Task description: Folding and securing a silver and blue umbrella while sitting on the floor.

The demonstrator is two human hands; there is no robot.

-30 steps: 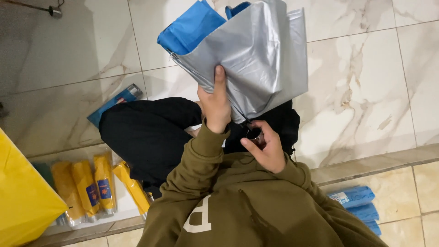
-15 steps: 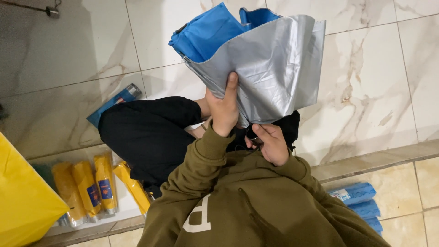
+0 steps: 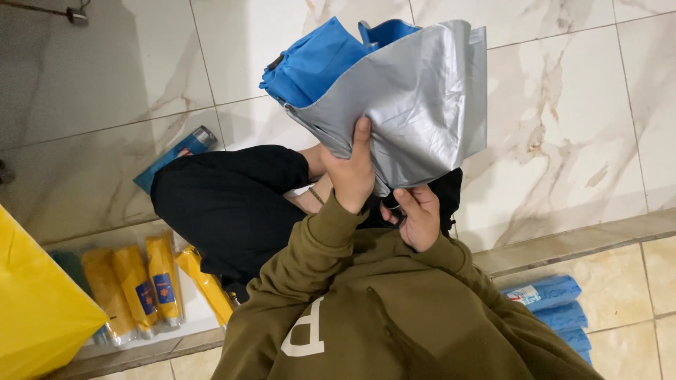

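Marble floor behind; left hand (image 3: 352, 176) grip clenches silver-blue umbrella canopy (image 3: 415, 98) above; right hand (image 3: 417, 214) grips handle below.

Single head-worn view, looking steeply down from close above the wearer's olive sweatshirt (image 3: 394, 317) and lap toward the marble floor (image 3: 563, 141). The hands (image 3: 352, 176) and the umbrella (image 3: 408, 105) sit near frame centre, at arm's length.

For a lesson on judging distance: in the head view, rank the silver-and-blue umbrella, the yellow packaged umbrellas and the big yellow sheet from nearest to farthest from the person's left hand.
1. Silver-and-blue umbrella: held by the left hand.
2. Yellow packaged umbrellas: lower left, on the ledge.
3. Big yellow sheet: far left edge.
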